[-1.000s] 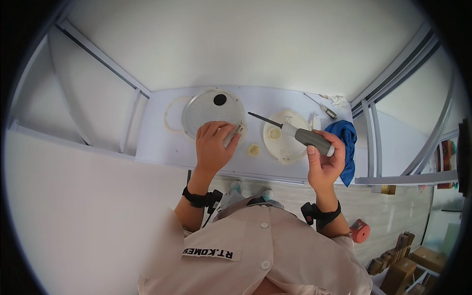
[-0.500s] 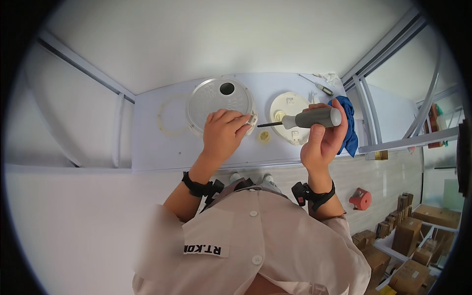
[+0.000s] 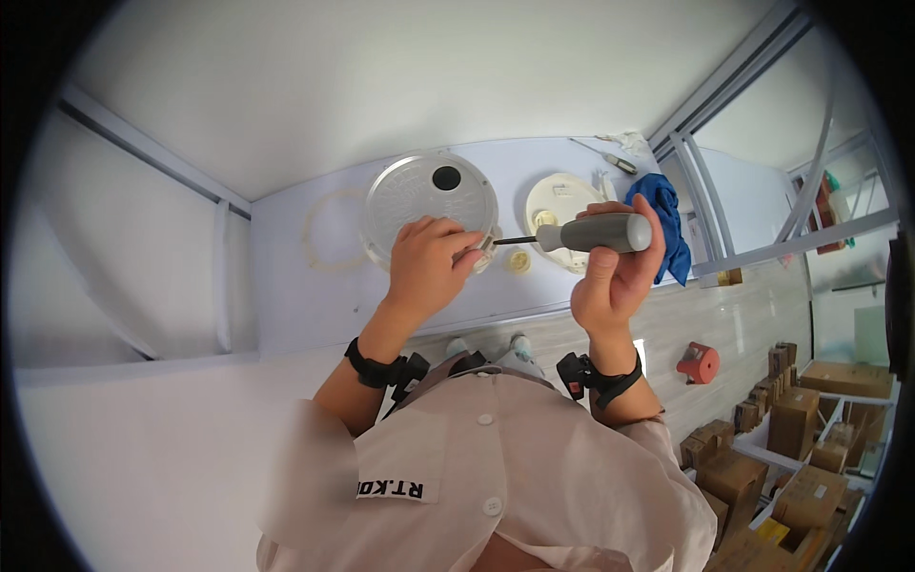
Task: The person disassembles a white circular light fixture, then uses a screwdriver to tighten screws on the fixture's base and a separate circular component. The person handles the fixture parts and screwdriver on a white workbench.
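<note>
My right hand (image 3: 615, 272) is closed round the thick grey handle of a screwdriver (image 3: 596, 233). The dark shaft points left, its tip at a small white fitting (image 3: 490, 245) on the rim of a round silver-topped device (image 3: 410, 195). With thumb and fingertips, my left hand (image 3: 427, 262) pinches that fitting; the exact contact is partly hidden by the fingers. A dark round hole (image 3: 445, 178) shows in the device's top. Right of the device lies a round cream-white plate (image 3: 562, 195), partly covered by the screwdriver and my right hand. A small yellowish ring-shaped piece (image 3: 518, 261) rests between them.
A blue cloth (image 3: 673, 224) lies at the bench's right end. Behind it are a second screwdriver (image 3: 610, 157) and crumpled white material (image 3: 631, 143). Metal frame bars (image 3: 710, 205) rise at the right. Below stand a red stool (image 3: 699, 364) and cardboard boxes (image 3: 793, 419).
The screwdriver has moved left, bringing its tip from a short gap up to the fitting. My left hand keeps its pinch at the rim. The whole view has shifted slightly.
</note>
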The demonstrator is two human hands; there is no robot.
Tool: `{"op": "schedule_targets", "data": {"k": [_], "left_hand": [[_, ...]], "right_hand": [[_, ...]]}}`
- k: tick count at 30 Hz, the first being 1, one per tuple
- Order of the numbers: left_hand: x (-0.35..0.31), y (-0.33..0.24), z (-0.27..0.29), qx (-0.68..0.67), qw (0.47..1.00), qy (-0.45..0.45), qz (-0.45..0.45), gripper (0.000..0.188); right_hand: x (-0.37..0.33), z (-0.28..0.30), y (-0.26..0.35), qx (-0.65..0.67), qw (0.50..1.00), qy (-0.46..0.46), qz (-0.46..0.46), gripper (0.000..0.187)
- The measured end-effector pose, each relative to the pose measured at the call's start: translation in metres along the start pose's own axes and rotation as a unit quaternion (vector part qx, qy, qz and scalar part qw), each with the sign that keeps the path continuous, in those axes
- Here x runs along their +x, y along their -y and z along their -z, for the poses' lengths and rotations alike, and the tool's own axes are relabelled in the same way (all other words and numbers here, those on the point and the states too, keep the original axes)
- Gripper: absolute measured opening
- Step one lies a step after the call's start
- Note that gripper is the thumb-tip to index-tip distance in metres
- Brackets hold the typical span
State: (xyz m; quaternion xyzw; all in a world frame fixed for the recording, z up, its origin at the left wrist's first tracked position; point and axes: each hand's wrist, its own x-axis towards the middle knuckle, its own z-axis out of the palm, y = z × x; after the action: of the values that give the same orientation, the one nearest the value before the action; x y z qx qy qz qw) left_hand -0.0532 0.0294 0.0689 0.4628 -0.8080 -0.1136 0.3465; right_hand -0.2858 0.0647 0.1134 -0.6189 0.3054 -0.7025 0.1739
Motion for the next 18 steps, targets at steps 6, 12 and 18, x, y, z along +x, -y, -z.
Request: {"op": "schedule_targets", "data": {"k": [6,12,18], "left_hand": [[0.001,0.001,0.000,-0.030,0.999,-0.017,0.010,0.012],[0.003,-0.001,-0.005,-0.003,0.999,-0.040,0.014,0.009],[-0.001,-0.003,-0.008,0.005,0.998,-0.063,0.015,0.009]], "right_hand": [[0.001,-0.008,0.000,-0.003,1.000,0.004,0.001,0.067],[-0.003,-0.015,-0.006,-0.008,1.000,0.019,-0.017,0.067],[-0.001,-0.022,-0.007,-0.015,0.999,0.019,-0.036,0.070]]}}
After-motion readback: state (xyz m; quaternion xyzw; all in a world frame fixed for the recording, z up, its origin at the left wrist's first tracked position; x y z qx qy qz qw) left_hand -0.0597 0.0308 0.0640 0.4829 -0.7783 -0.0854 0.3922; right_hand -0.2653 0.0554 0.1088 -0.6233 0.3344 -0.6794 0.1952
